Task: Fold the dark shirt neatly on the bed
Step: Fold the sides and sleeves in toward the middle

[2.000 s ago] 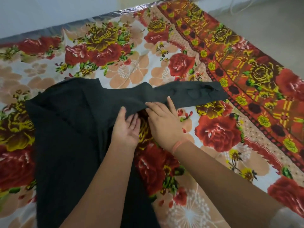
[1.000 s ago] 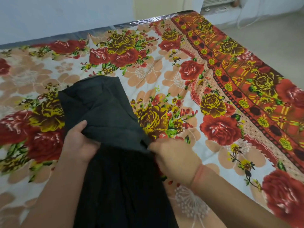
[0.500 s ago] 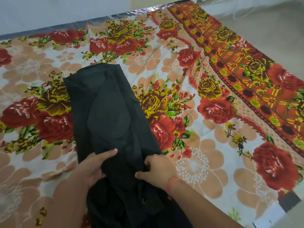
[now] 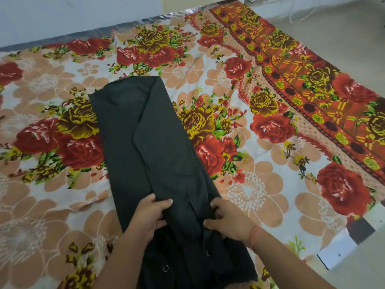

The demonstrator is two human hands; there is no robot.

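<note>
The dark shirt (image 4: 150, 138) lies on the bed as a long narrow strip, its sides folded in, running from the middle of the bed toward me. A sleeve lies folded down its middle. My left hand (image 4: 149, 215) grips the cloth near the strip's lower left, thumb on top. My right hand (image 4: 227, 221) pinches the fabric at the lower right edge. The near end of the shirt is bunched, with metal snap buttons (image 4: 166, 268) showing between my forearms.
The bed is covered by a flowered sheet (image 4: 260, 184) in red, yellow and peach, with a red patterned border on the right. The bed's right edge (image 4: 337, 249) and bare floor (image 4: 333, 34) lie beyond it. A pale wall runs behind the far edge.
The sleeve that stretched out to the right two seconds ago now lies folded over the body. Both hands slid down toward the near end and now hold the cloth on either side.
</note>
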